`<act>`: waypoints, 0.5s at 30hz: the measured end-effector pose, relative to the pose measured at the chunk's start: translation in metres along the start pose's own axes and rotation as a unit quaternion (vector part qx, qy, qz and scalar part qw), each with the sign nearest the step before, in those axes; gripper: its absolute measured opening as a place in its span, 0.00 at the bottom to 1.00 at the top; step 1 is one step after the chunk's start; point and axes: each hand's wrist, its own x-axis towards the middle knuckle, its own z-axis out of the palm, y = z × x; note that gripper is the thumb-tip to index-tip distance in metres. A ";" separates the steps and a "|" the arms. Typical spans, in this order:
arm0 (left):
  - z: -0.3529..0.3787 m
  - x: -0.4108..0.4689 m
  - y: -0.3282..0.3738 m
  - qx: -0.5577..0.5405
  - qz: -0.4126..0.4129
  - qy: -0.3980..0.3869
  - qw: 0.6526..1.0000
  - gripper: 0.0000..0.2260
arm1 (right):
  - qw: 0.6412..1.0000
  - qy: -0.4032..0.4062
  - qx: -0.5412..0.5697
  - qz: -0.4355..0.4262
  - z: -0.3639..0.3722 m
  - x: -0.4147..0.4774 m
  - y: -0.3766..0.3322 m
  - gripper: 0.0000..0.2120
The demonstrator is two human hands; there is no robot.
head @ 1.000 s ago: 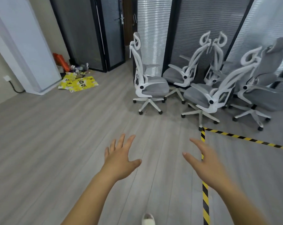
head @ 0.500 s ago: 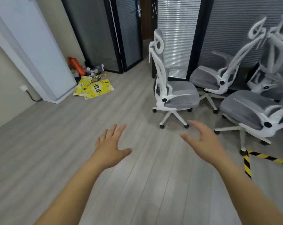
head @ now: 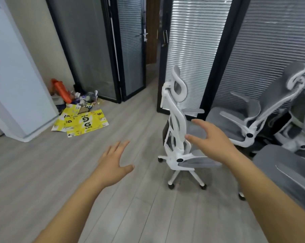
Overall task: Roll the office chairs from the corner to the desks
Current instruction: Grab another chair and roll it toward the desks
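Observation:
A white-framed office chair (head: 177, 120) with grey mesh and a headrest stands upright on its castors in the middle of the head view, its back turned to the left. My right hand (head: 211, 140) is stretched out open in front of its seat, just right of the backrest, holding nothing. My left hand (head: 115, 159) hovers open over the floor to the left of the chair, fingers spread, apart from it. A second grey chair (head: 250, 118) stands behind at the right, and part of a third chair (head: 286, 174) shows at the right edge.
Glass partitions with blinds and black frames (head: 216, 55) rise behind the chairs, with a doorway (head: 151, 32) open between them. Yellow cardboard sheets (head: 81, 122) and litter with an orange object (head: 60, 90) lie by a white cabinet (head: 16, 81) at the left. Grey plank floor (head: 43, 163) spreads leftward.
The view has closed in on the nearest chair and swung left. Both open hands have risen and reached forward, the right one now beside the chair's backrest. The striped floor tape has left the view.

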 end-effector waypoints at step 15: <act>-0.023 0.496 0.015 0.127 0.144 -0.068 0.979 0.37 | 0.967 0.049 0.115 0.222 0.080 0.310 0.081 0.24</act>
